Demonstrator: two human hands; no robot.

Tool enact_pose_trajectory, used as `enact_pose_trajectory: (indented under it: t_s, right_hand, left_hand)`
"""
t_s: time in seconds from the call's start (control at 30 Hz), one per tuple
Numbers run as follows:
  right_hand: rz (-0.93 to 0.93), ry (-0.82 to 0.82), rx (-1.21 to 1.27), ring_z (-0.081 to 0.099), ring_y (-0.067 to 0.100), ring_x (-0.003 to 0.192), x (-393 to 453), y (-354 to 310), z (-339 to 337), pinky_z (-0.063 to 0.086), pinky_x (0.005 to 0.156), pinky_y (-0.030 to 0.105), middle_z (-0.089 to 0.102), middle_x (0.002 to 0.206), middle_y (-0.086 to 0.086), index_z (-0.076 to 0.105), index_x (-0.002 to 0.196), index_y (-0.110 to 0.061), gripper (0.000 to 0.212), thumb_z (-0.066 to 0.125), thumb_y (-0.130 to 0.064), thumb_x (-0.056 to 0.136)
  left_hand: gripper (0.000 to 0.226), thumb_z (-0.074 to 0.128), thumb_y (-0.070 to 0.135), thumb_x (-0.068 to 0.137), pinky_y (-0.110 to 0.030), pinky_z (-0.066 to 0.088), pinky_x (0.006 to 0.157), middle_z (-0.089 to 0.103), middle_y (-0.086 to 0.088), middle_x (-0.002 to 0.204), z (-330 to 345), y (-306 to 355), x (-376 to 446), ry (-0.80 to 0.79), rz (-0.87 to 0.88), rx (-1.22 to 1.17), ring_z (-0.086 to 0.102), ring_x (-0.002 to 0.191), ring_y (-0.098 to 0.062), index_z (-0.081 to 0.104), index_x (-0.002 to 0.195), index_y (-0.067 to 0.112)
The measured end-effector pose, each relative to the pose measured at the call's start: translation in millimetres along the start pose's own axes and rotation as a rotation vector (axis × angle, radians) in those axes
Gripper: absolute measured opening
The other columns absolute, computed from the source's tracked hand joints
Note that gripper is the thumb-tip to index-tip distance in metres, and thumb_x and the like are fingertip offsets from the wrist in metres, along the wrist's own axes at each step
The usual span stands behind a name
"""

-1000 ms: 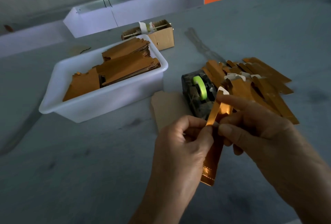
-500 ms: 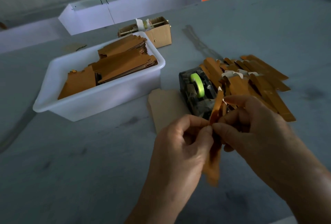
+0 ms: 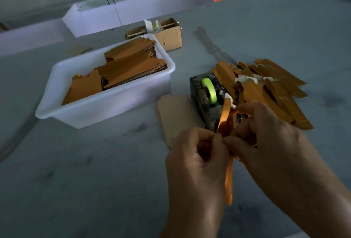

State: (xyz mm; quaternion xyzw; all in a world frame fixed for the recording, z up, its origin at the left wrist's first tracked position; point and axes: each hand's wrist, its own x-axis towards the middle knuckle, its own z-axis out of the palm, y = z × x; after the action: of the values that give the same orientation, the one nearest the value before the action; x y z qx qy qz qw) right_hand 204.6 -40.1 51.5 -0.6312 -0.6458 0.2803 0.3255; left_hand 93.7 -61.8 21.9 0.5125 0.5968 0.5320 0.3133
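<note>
Hands, left (image 3: 197, 159) and right (image 3: 269, 142), pinch orange strip (image 3: 228, 178) upright.

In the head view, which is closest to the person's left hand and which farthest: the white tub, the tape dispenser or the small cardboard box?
From the left hand, which pinches the orange strip:
1. Tape dispenser, just ahead of it.
2. White tub, ahead and to the left.
3. Small cardboard box, at the back, behind the tub.
</note>
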Motion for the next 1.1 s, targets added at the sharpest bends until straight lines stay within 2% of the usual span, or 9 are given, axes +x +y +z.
enact_pose_trajectory:
  t_s: [0.2,0.27,0.37,0.47,0.63,0.73,0.87,0.97,1.1]
  right_hand:
    - [-0.02,0.074,-0.135,0.054,0.002,0.055,-3,-2,-4,0.034,0.041,0.013,0.055,0.06,-0.012,0.049,0.105,-0.032,0.065,0.053,-0.069,0.051]
    - [-0.021,0.018,0.082,0.06,-0.005,0.069,-2,2,-3,0.043,0.046,0.011,0.063,0.065,-0.009,0.053,0.095,-0.032,0.058,0.053,-0.067,0.049]
    - [0.119,-0.214,0.573,0.068,0.003,0.072,0,6,2,0.051,0.057,0.018,0.072,0.078,-0.009,0.063,0.096,-0.024,0.046,0.066,-0.045,0.054]
    - [0.148,-0.243,0.648,0.07,0.01,0.075,1,9,6,0.051,0.073,0.029,0.074,0.079,-0.002,0.067,0.088,-0.024,0.027,0.063,-0.032,0.062]
    - [0.158,-0.261,0.577,0.07,0.011,0.074,3,12,6,0.051,0.072,0.03,0.072,0.078,-0.003,0.066,0.08,-0.033,0.018,0.057,-0.04,0.065]
    - [0.083,-0.07,0.32,0.066,0.023,0.073,15,19,-1,0.054,0.069,0.036,0.067,0.077,0.005,0.062,0.086,-0.026,0.009,0.057,-0.033,0.082]
    - [0.018,0.18,0.014,0.053,0.013,0.055,52,34,-15,0.035,0.049,0.023,0.058,0.065,0.001,0.06,0.084,-0.017,0.012,0.054,-0.025,0.091]
    - [0.092,0.272,-0.169,0.048,0.02,0.061,77,49,-16,0.032,0.055,0.027,0.061,0.077,0.005,0.061,0.096,-0.013,0.014,0.055,-0.024,0.091]
    - [0.126,0.447,-0.186,0.054,0.028,0.098,72,57,-15,0.04,0.08,0.035,0.059,0.115,0.009,0.057,0.123,-0.025,0.034,0.056,-0.025,0.089]
  left_hand:
    - [0.01,0.065,0.027,0.084,-0.01,0.042,0.054,0.061,0.005,0.068,-9,2,3,0.047,0.169,0.091,0.059,0.062,-0.005,0.064,0.075,0.023]
    - [0.012,0.064,0.033,0.083,-0.011,0.042,0.054,0.062,0.005,0.069,-12,4,6,0.015,0.13,0.058,0.059,0.063,-0.006,0.065,0.076,0.023]
    - [0.02,0.068,0.04,0.083,-0.029,0.049,0.056,0.066,-0.002,0.07,-14,4,9,-0.082,-0.03,-0.079,0.062,0.064,-0.014,0.066,0.075,0.022]
    - [0.027,0.065,0.046,0.079,-0.027,0.05,0.058,0.064,-0.01,0.069,-18,4,12,-0.189,-0.143,-0.186,0.061,0.064,-0.019,0.066,0.074,0.019]
    - [0.03,0.064,0.04,0.082,-0.031,0.055,0.075,0.072,-0.005,0.075,-24,1,19,-0.279,-0.244,-0.242,0.067,0.073,-0.016,0.069,0.077,0.012]
    - [0.039,0.051,0.051,0.083,-0.034,0.056,0.077,0.074,-0.002,0.081,-30,-8,30,-0.161,-0.152,-0.011,0.069,0.08,-0.017,0.069,0.086,0.016]
    - [0.043,0.054,0.047,0.09,-0.022,0.036,0.068,0.061,0.003,0.102,-43,-30,59,0.053,-0.084,0.546,0.054,0.089,-0.01,0.058,0.119,0.015]
    - [0.061,0.064,0.049,0.084,-0.022,0.034,0.064,0.057,0.007,0.091,-43,-44,76,0.008,-0.259,0.533,0.048,0.08,-0.007,0.048,0.129,0.012]
    - [0.046,0.079,0.039,0.075,-0.019,0.039,0.058,0.055,0.01,0.08,-37,-57,87,-0.01,-0.324,0.444,0.053,0.074,-0.006,0.056,0.105,0.012]
